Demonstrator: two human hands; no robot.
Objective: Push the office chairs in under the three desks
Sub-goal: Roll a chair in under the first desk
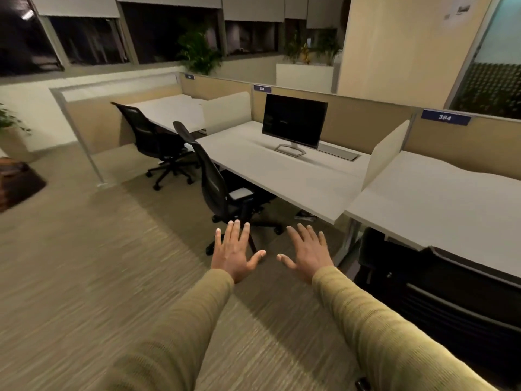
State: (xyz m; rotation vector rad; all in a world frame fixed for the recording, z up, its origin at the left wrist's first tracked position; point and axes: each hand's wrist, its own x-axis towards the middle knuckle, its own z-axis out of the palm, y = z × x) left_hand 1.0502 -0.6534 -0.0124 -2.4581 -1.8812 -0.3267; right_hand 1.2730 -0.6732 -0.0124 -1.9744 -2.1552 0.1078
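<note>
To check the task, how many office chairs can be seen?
3: far chair at the far desk, middle chair at the monitor desk, near chair under the near desk.

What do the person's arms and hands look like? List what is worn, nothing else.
Both arms wear long olive-tan knit sleeves, the left sleeve and the right sleeve, with a fine ribbed texture and cuffs ending at the wrists. The left hand and right hand are bare: no gloves, and no rings, watch or markings visible.

We count three desks [296,176], three black office chairs [217,187], one monitor [294,119], and two hands [235,253].
</note>
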